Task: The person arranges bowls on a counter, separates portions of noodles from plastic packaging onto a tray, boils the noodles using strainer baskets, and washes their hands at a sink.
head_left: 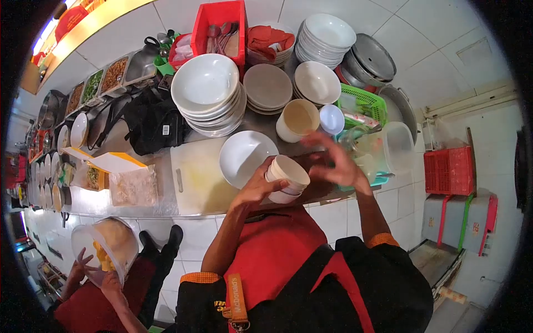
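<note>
Over the counter's front edge, my left hand (260, 186) grips a small stack of cream bowls (290, 171), tilted with the rims toward the right. My right hand (337, 164) is just right of the stack, blurred by motion. Its fingers are spread, and nothing shows in them. A wide white bowl (244, 152) sits behind my left hand. Beyond my right hand stand a cream tub (288, 123) and a small white bowl (332, 119).
Tall plate stacks (205, 83) line the back, beside a red cutlery bin (222, 11). A cutting board (194, 177) lies left, a green basket (366, 105) right. At lower left, another person's hands (108, 280) hold a clear container (125, 233).
</note>
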Available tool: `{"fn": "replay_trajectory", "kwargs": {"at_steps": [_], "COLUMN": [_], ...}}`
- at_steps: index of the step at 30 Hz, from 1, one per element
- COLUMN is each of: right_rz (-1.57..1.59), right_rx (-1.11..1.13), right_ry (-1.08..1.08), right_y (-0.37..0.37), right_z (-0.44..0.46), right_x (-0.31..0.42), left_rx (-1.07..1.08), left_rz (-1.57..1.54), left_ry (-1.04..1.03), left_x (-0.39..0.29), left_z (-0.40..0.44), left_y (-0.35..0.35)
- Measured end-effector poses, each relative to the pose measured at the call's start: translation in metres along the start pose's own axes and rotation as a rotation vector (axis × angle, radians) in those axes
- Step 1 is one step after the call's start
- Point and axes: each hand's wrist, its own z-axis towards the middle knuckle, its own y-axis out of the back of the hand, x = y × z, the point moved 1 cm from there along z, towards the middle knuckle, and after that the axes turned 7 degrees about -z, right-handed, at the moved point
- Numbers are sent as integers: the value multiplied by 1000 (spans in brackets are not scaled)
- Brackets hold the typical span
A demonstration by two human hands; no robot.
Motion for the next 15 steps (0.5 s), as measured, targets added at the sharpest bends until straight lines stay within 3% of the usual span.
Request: {"fn": "replay_trajectory", "kwargs": {"at_steps": [1,3,8,11,15], "right_rz": [6,-218,-228,-183,143], "right_rx": [-5,221,230,234,190], "right_ry": [-5,187,102,74,-23], "right_y": [-8,-19,-20,-20,-17], "right_z": [1,0,-1,-6,-15], "right_x": [3,8,5,-15,-49], "left_rx": [-31,-57,0,-8,-10], "left_rz": [53,102,163,73,67], "left_ry": [48,96,69,114,175], "left_x": [-4,-1,10,18,18], "left_z": [1,3,8,11,14], "left_y": [-4,-6,-7,-13,-20]}}
